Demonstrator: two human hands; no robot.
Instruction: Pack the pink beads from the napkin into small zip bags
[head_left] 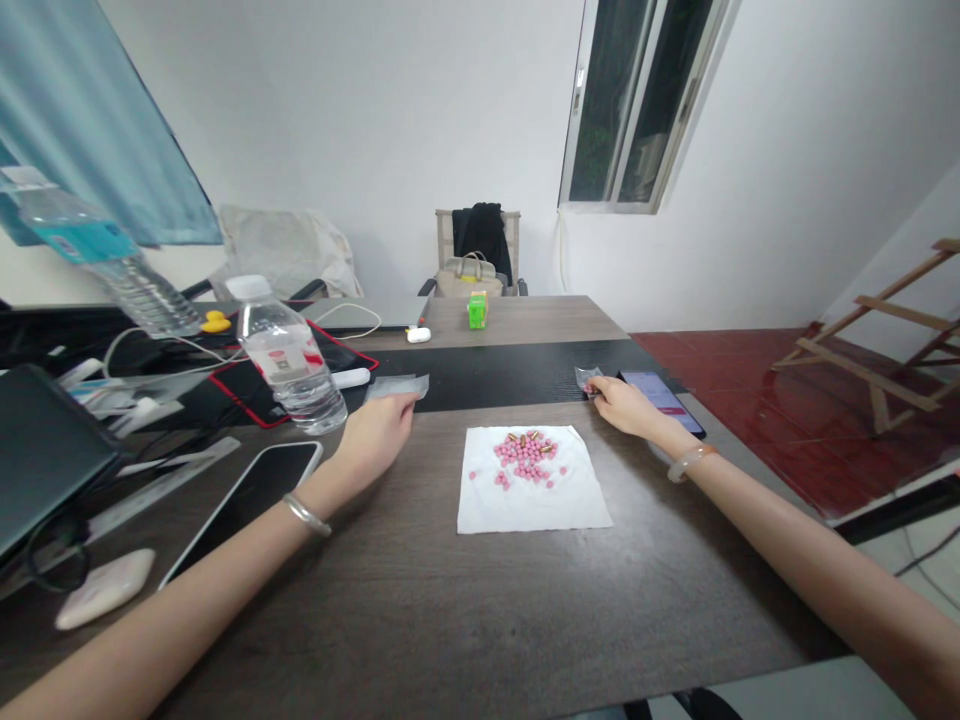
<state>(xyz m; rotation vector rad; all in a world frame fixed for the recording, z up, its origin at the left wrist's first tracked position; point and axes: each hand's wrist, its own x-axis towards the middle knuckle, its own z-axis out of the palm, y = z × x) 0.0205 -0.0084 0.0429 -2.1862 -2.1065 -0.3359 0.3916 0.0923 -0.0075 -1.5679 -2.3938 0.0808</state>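
Note:
My left hand (380,430) is closed, its fingertips pinching a clear plastic bag (414,384) at the left of the dark strip across the table. Other clear plastic lies under that bag. On the far side of the paper, my right hand (624,405) is closed on a small clear bag (584,376); a little of its contents shows reddish, but the fingers hide most of it. Between the hands a white paper sheet (536,508) lies flat. Pink round pills (527,460) are heaped on it, with several brown-gold capsules (532,437) at the heap's far edge.
A phone (660,398) with a lit screen lies beside my right hand. Left of my left hand are a dark-screened phone (244,505), a white mouse (109,588) and water bottles (289,360). A small green box (477,311) stands at the back.

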